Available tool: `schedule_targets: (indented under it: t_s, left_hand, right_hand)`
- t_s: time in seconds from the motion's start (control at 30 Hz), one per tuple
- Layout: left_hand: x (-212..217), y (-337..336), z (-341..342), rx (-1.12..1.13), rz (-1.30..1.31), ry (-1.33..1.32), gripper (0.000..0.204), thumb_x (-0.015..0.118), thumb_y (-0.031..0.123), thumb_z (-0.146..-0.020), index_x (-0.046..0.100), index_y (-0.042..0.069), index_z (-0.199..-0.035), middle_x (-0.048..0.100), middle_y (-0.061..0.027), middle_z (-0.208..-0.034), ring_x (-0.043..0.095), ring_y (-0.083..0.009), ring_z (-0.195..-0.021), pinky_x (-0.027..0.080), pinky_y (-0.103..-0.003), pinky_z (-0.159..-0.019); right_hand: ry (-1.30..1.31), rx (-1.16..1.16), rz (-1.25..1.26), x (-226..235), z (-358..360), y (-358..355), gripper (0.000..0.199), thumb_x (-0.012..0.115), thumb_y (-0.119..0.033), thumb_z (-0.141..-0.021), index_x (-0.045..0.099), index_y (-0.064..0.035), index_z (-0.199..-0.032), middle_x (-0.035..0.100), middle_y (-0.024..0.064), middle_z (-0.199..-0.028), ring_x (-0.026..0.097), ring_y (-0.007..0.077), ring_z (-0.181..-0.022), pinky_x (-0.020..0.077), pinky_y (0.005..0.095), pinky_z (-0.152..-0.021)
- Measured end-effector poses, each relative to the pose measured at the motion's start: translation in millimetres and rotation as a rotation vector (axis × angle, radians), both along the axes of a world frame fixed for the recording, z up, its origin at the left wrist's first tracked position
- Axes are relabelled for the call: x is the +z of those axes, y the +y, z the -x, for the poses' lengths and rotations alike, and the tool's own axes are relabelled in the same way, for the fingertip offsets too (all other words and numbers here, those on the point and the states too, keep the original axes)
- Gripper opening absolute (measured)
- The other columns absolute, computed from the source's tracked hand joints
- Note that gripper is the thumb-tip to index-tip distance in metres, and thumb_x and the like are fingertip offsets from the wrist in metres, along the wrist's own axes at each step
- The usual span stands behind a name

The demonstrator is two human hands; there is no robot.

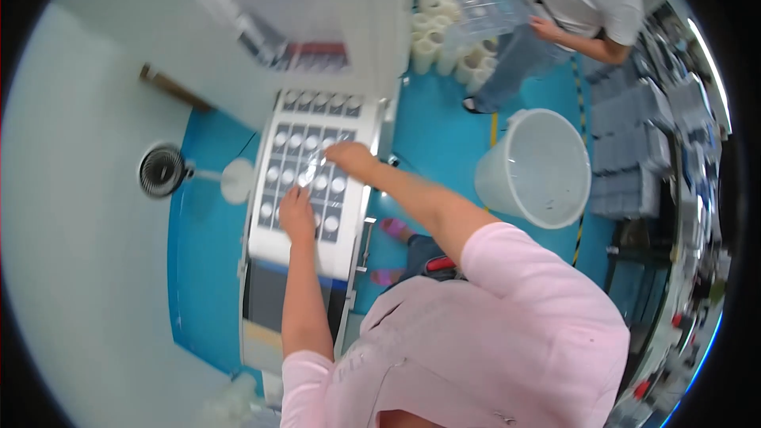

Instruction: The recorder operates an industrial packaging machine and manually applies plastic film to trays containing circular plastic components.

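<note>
Over a white machine bed point(337, 252), both my hands are closed on a small shiny piece of clear plastic point(311, 168). My left hand point(296, 210) pinches its near end, and my right hand point(350, 158) grips its far right end. Beneath it lie rows of dark grey rectangles with white round discs point(267, 210), set out along the bed. My hands and the plastic hide part of the middle rows. The exact shape of the plastic is too blurred to tell.
A white machine housing point(361, 28) rises beyond the bed. To the left is a round fan point(162, 170). A large white bin point(529, 166) stands right, with a co-worker point(583, 0) beyond it holding clear plastic trays point(483, 8). Stacked grey trays point(626, 143) line the right.
</note>
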State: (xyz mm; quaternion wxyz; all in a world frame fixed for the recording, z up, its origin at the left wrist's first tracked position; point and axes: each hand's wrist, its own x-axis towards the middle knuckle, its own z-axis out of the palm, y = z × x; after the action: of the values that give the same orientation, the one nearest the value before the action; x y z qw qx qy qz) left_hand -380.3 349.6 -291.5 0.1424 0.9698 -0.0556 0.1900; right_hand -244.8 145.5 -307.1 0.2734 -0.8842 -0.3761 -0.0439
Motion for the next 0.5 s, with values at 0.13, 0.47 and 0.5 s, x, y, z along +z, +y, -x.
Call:
schedule_targets:
  t_s: [0.13, 0.47, 0.5]
  left_hand:
    - [17.4, 10.4, 5.0, 0.033, 0.012, 0.094, 0.020, 0.060, 0.008, -0.089, 0.069, 0.003, -0.106, 0.066, -0.0149, -0.120, 0.061, -0.0316, -0.111, 0.046, -0.045, -0.097]
    - [-19.4, 14.7, 55.1, 0.057, 0.207, 0.003, 0.031, 0.051, 0.011, -0.089, 0.066, -0.002, -0.113, 0.064, -0.0223, -0.120, 0.057, -0.0407, -0.117, 0.043, -0.047, -0.104]
    - [-28.7, 9.3, 53.6, 0.094, 0.258, 0.001, 0.031, 0.049, 0.012, -0.091, 0.068, -0.003, -0.110, 0.064, -0.0227, -0.120, 0.057, -0.0424, -0.117, 0.043, -0.049, -0.105]
  right_hand:
    - [-0.048, -0.082, -0.049, 4.4, 36.1, 7.4, 0.021, 0.060, -0.012, -0.084, 0.066, -0.0108, -0.103, 0.069, 0.0089, -0.097, 0.068, 0.0302, -0.091, 0.0551, 0.0436, -0.075]
    - [0.056, 0.030, 0.162, 5.9, 58.6, 22.6, 0.013, 0.062, -0.016, -0.074, 0.071, -0.0078, -0.079, 0.069, 0.0178, -0.078, 0.069, 0.0359, -0.075, 0.0537, 0.0510, -0.067]
    - [0.062, 0.044, 0.204, 5.1, 53.7, 26.4, 0.011, 0.062, -0.016, -0.075, 0.069, -0.0080, -0.078, 0.069, 0.0172, -0.082, 0.068, 0.0375, -0.077, 0.0533, 0.0510, -0.069]
